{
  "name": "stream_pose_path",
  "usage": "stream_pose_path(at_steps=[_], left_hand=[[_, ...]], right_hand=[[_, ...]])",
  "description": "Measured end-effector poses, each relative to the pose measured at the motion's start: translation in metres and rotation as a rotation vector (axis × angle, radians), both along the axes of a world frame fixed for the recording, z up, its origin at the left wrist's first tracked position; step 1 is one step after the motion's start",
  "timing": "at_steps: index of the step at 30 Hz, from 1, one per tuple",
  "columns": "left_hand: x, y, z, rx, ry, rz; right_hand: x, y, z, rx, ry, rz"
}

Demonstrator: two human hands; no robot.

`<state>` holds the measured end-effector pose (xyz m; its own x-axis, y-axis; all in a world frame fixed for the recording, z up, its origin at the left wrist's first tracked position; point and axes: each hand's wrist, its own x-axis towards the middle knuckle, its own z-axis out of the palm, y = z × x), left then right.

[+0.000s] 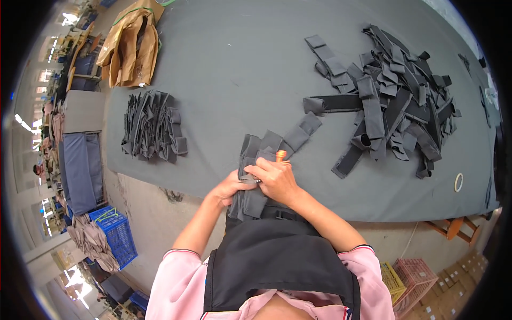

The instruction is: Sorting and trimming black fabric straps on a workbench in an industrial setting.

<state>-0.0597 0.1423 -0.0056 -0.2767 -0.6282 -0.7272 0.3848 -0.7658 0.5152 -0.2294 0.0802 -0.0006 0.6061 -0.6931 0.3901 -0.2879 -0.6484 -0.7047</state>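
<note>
At the table's near edge, my left hand (230,188) is closed on a bunch of dark grey fabric strips (252,204). My right hand (277,178) grips a small orange-handled tool (281,155) against the same strips, close to my left fingers. The handle sticks up past my knuckles, and a bit of metal shows below the fingers; the tool's exact kind is hidden. One loose strip (302,133) from the bunch stretches out over the table to the right.
On the grey-covered table (229,80), a large tangled pile of dark strips (394,101) spreads at right. A neater stack of strips (152,126) and a brown paper bag (130,48) sit left. A tape ring (458,182) lies near the right edge. Blue crate (118,237) stands left below.
</note>
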Motion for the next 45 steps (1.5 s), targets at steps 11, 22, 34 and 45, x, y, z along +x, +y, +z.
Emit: stream_pose_path(at_steps=[11,22,34,45], left_hand=[[0.035,0.014,0.050,-0.074,-0.121,0.251],[0.017,0.012,0.054,-0.133,-0.179,0.370],[0.011,0.005,0.067,-0.157,-0.097,0.401],[0.011,0.004,0.070,-0.173,-0.099,0.400]], right_hand=[[-0.052,-0.025,0.014,0.521,0.223,-0.397],[-0.040,-0.018,0.031,0.065,0.347,-0.230],[0.007,-0.042,-0.001,-0.092,0.308,-0.179],[0.004,-0.041,0.018,-0.135,0.232,-0.160]])
